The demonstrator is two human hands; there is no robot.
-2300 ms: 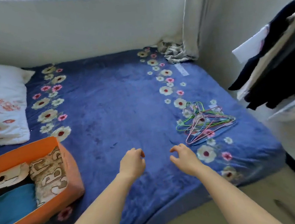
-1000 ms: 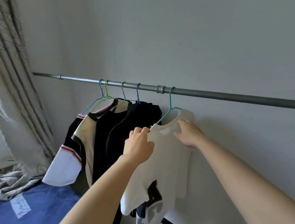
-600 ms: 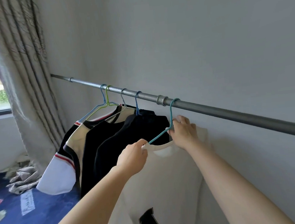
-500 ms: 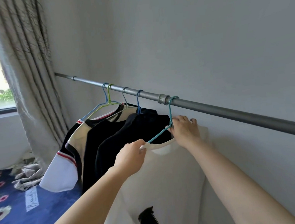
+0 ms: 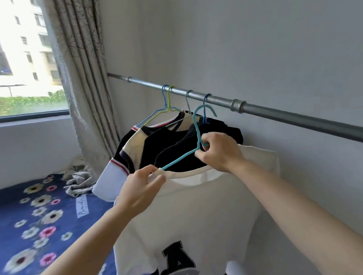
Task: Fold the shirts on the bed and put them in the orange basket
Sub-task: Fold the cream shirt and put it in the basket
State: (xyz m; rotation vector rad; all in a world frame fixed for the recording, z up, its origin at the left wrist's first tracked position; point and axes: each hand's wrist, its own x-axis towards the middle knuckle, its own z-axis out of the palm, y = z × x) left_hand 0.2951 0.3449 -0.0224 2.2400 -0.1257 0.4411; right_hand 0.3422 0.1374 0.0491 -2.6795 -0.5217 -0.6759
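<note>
The cream short-sleeved T-shirt with black block lettering (image 5: 204,212) hangs on a teal wire hanger (image 5: 179,159) near the right wall, in front of the grey metal clothes rail (image 5: 284,115). The hanger's hook sits just below the rail, not around it. The right hand (image 5: 219,151) pinches the hanger's neck. The left hand (image 5: 141,189) pinches the shirt's collar over the hanger's left arm. Farther along the rail hang black shirts (image 5: 170,147). To the left lies the blue floral bedspread (image 5: 19,228), with a patterned grey curtain (image 5: 83,80) at its far end.
</note>
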